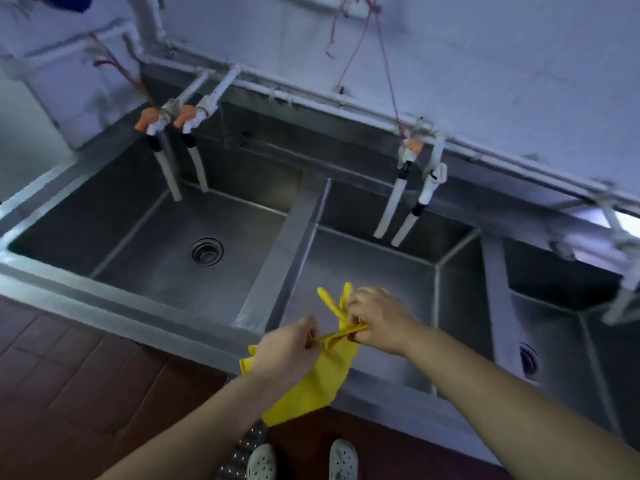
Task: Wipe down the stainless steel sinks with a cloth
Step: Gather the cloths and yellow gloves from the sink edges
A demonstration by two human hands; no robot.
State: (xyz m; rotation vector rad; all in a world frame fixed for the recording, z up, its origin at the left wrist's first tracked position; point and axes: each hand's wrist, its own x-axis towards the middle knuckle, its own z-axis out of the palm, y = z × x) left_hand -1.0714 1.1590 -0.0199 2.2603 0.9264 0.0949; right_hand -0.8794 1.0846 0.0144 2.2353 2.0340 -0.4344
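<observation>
Both bare forearms reach forward from the bottom of the view and meet over the front edge of the middle basin. The left hand [285, 349] is curled, its fingers [309, 329] pinched together on a stretched strip of a yellow rubber glove [311, 375]. The right hand [379, 318] sits just beside it, slightly higher, with its fingers [356, 301] curled and clamped on the same glove near its finger end. The strip runs taut between the two hands, and the rest of the glove hangs below them, in front of the sink's rim.

The steel sink unit [138, 306] runs across the view with three basins. The left basin [156, 271] shows a round drain [206, 251]; the middle basin [363, 271] lies directly under the hands; the right basin [554, 341] is partly cut off by the edge of the view. White taps with orange handles [166, 119] hang over the left basin, and another pair [415, 168] hangs over the middle one. White pipes [311, 95] run along the pale wall behind, with thin red strings [353, 46] dangling from above. The floor [69, 375] is dark reddish-brown tile, and two white perforated shoes [301, 460] stand near the bottom edge.

The glove's yellow finger tips stick up just left of the right hand. No separate wiping cloth can be told apart.
</observation>
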